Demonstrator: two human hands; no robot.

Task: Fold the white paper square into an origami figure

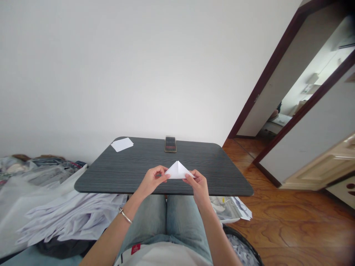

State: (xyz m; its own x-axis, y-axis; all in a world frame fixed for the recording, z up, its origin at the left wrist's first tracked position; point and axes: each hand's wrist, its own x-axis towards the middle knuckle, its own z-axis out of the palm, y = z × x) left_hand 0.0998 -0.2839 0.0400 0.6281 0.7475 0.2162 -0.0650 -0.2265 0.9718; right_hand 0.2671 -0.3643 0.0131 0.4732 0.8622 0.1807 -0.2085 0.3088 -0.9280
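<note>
A white paper (178,170) folded into a triangle is held above the front part of the dark table (138,159), its point away from me and a crease down its middle. My left hand (153,180) pinches its left corner between thumb and fingers. The right corner is pinched the same way by my right hand (198,184).
White paper sheets (122,144) lie at the table's back left. A small dark device on a stand (170,144) is at the back edge, near the wall. White cloth (74,216) is heaped left of the table. A bin with paper scraps (242,251) stands at lower right.
</note>
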